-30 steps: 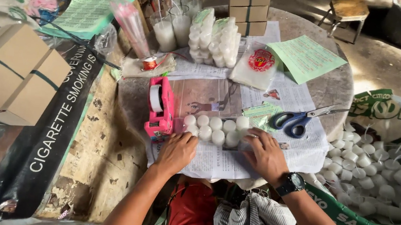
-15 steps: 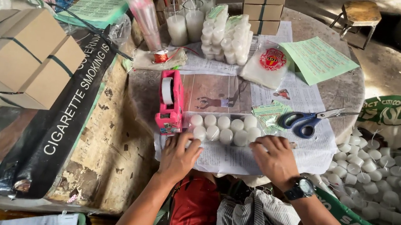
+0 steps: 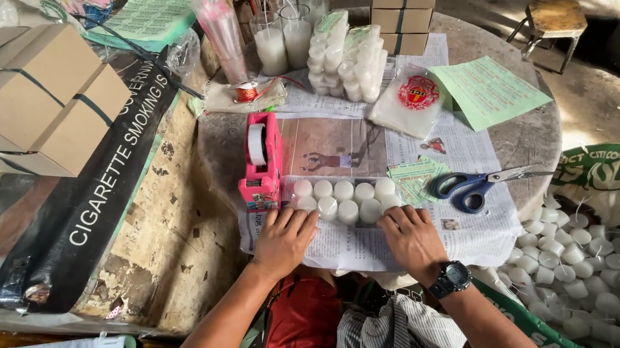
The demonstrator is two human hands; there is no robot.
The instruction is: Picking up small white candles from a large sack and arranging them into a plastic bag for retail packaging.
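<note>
near the frame's centre, both hands now press flat on the newspaper (image 3: 363, 250), left hand (image 3: 283, 239) and right hand (image 3: 410, 238) with each grip apart, touching the row of white candles (image 3: 346, 198), which has stayed put beside the pink tape dispenser (image 3: 262, 162).

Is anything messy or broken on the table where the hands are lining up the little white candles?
Nothing looks broken or spilled. The left hand and right hand rest against two neat rows of white candles on newspaper. Only the blue-handled scissors lie open and slanted beside them.
</note>
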